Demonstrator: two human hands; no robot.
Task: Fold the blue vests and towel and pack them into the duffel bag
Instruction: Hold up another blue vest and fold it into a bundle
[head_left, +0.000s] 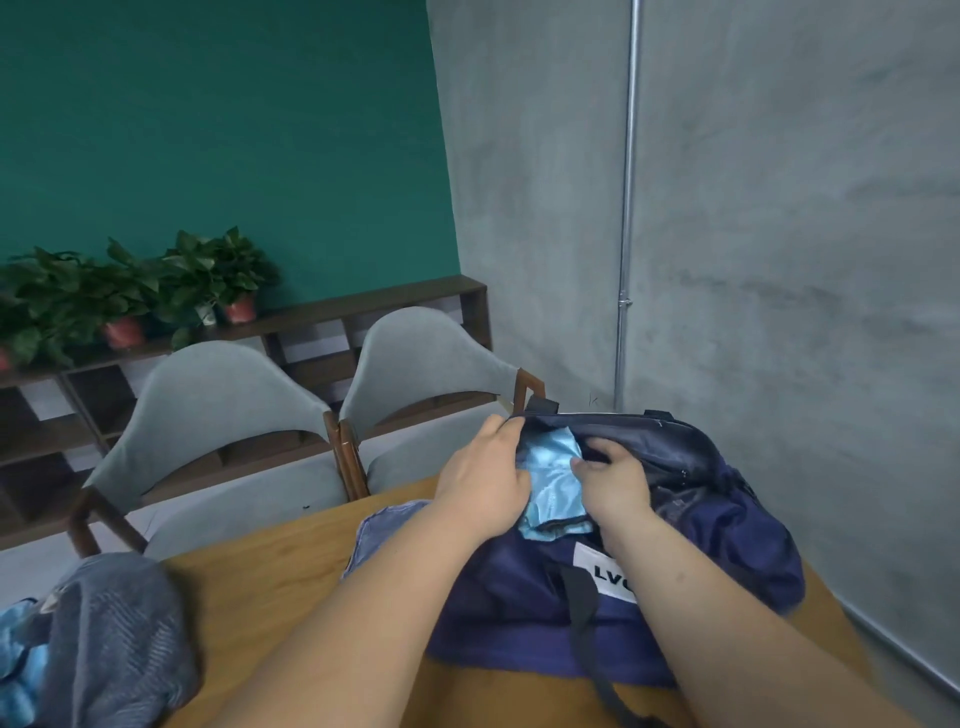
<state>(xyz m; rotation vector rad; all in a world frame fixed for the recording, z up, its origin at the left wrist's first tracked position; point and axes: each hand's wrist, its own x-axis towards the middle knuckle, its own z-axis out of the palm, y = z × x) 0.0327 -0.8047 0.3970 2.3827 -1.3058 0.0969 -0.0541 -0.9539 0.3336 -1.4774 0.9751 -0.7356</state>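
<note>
A navy duffel bag (524, 613) with a white label lies open on the wooden table (270, 587). A folded light blue vest (553, 480) sits in its opening. My left hand (485, 483) grips the bag's far-left rim, fingers curled over the edge beside the vest. My right hand (615, 480) presses on the vest's right side, fingers reaching into the bag. A grey-blue towel (119, 644) lies crumpled at the table's left, with another light blue vest (18, 670) at the frame's left edge. A blue denim-like cloth (379, 530) lies under my left forearm.
Two grey chairs (228, 405) stand beyond the table's far edge. A dark shelf with potted plants (130, 291) runs along the green wall. A grey concrete wall with a metal pipe (628, 208) is close on the right.
</note>
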